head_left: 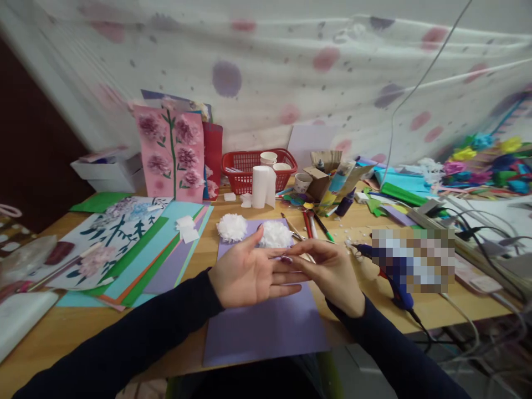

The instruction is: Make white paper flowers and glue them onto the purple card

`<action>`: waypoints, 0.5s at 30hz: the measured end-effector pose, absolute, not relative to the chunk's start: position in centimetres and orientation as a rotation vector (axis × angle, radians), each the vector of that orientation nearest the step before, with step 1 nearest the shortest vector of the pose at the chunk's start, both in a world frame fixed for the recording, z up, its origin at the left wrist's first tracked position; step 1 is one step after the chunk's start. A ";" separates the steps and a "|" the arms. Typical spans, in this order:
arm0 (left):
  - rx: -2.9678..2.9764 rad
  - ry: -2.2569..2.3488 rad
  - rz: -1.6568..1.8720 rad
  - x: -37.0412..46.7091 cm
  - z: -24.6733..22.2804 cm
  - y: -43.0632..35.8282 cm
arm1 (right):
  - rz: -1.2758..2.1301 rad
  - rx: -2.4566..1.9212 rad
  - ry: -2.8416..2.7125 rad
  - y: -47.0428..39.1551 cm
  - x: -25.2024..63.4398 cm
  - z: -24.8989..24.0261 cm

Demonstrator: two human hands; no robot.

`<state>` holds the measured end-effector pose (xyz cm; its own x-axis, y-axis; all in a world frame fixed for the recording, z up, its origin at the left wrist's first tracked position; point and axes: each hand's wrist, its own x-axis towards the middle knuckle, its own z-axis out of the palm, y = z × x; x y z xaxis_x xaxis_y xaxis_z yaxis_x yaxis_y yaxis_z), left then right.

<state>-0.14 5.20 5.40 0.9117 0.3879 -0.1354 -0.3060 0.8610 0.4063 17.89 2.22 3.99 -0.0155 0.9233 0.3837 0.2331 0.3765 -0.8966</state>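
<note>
My left hand [253, 275] is palm up with its fingers stretched out and holds nothing. The fingers of my right hand [332, 271] are pinched at the tip of a left finger; anything between them is too small to make out. Beneath both hands lies a purple sheet [266, 327] at the table's front. Two white ruffled paper flowers sit beyond the hands, one [231, 228] at the sheet's upper left, the other [276, 234] on the sheet, partly hidden by my left thumb.
Coloured sheets [153, 266] spread at the left. A white roll [260, 187] stands before a red basket [236, 180]. Brushes and a pen lie behind my right hand. A blue glue gun [401, 291] with a cord is at the right, near cables.
</note>
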 end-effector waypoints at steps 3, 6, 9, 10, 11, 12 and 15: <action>0.397 0.248 0.387 -0.2 5.3 5.4 | 0.700 -1.078 -1.427 2.3 18.2 4.2; 0.369 0.288 0.422 -0.1 5.5 5.4 | 0.599 -1.050 -1.437 2.1 18.0 4.6; 0.339 0.279 0.457 0.1 5.9 5.3 | 0.431 -1.057 -1.597 1.8 17.3 4.8; 0.334 0.273 0.471 0.2 6.1 5.2 | 0.382 -1.046 -1.671 1.7 17.1 4.8; 0.331 0.270 0.485 0.3 6.2 5.1 | 0.343 -1.019 -1.744 1.6 17.0 4.8; 0.331 0.274 0.497 0.4 6.4 5.1 | 0.314 -0.982 -1.815 1.6 17.0 4.8; 0.348 0.306 0.509 0.8 6.9 5.1 | 0.318 -0.932 -1.926 1.4 17.7 5.0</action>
<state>0.83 5.11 6.92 0.8305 0.5207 -0.1978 -0.4183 0.8176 0.3957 17.65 1.37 5.04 -0.2696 0.7196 0.6399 0.4756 0.6773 -0.5613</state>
